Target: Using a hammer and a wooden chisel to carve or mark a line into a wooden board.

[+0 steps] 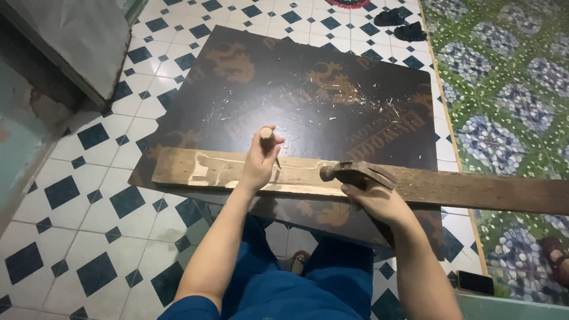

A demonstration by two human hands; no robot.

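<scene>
A long wooden plank (pixel 462 188) lies across the near edge of a dark brown board (pixel 308 101). My left hand (pixel 261 159) grips a chisel (pixel 268 136) with a wooden handle, its tip set on the plank beside pale carved-out patches. My right hand (pixel 374 200) holds a claw hammer (pixel 355 172) near its head, resting over the plank to the right of the chisel. Wood chips are scattered over the dark board.
The board sits above a white and dark blue diamond-tiled floor (pixel 89 195). A green patterned floor (pixel 510 89) runs along the right. Dark sandals (pixel 400 25) lie at the far side. A grey slab (pixel 71 35) leans at upper left. My blue-trousered legs (pixel 308 284) are below.
</scene>
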